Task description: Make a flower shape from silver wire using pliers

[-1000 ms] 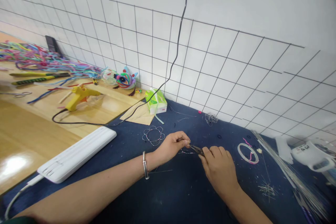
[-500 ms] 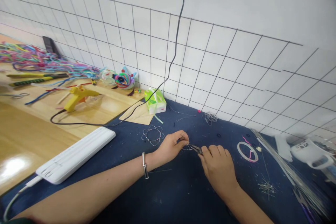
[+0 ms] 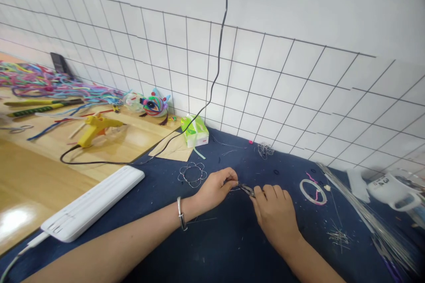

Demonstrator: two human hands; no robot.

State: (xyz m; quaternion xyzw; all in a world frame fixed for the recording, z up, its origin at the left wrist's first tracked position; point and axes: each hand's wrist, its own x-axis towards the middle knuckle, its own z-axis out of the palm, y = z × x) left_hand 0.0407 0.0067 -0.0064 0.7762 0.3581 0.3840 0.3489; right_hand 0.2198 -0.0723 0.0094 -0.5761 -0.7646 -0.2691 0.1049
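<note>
One right hand (image 3: 276, 213) tight around pliers (image 3: 247, 190), left hand (image 3: 215, 190) in a pinch on wire (image 3: 235, 189), white mug (image 3: 381, 192) with legible "3"

The bare right hand (image 3: 276, 212) hides the handles of dark metal pliers (image 3: 246, 189); thin silvery wire (image 3: 234, 189) at the bare left hand (image 3: 215, 189) is too small to trace.

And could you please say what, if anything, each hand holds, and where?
The right hand holds pliers by the handle end, hidden in its grip. The left hand pinches thin wire near their tips; exactly where is unclear.
</note>
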